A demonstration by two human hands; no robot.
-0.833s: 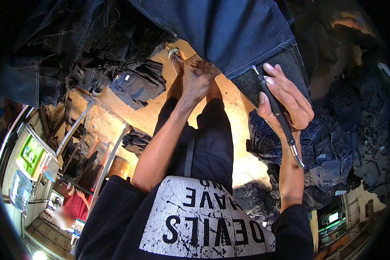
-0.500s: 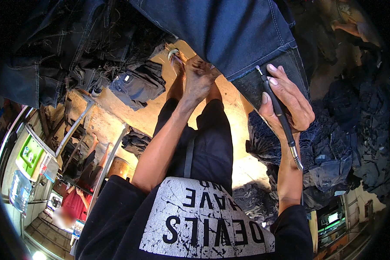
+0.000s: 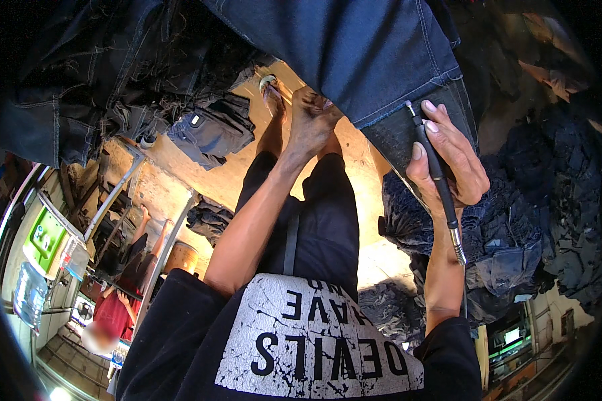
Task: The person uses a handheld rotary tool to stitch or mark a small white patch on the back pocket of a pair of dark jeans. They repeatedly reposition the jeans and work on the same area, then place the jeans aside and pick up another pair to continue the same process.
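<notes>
The right hand (image 3: 461, 167) has shifted slightly to its right since the earlier views, its fingers (image 3: 443, 134) closed around a black pen-shaped tool (image 3: 435, 160); the metal tip (image 3: 409, 105), just beyond those fingertips, has travelled with it along the seam (image 3: 381, 117) of the blue denim garment (image 3: 354, 60), which spreads ahead of both hands; the spot being worked thus seems to have advanced rightward, though actual contact is too fine to confirm; the left hand (image 3: 311, 120) has barely moved, fingers curled at the garment's near edge, whether pinching it I cannot tell; dark cloth (image 3: 508, 247) lies piled beyond the right wrist.
</notes>
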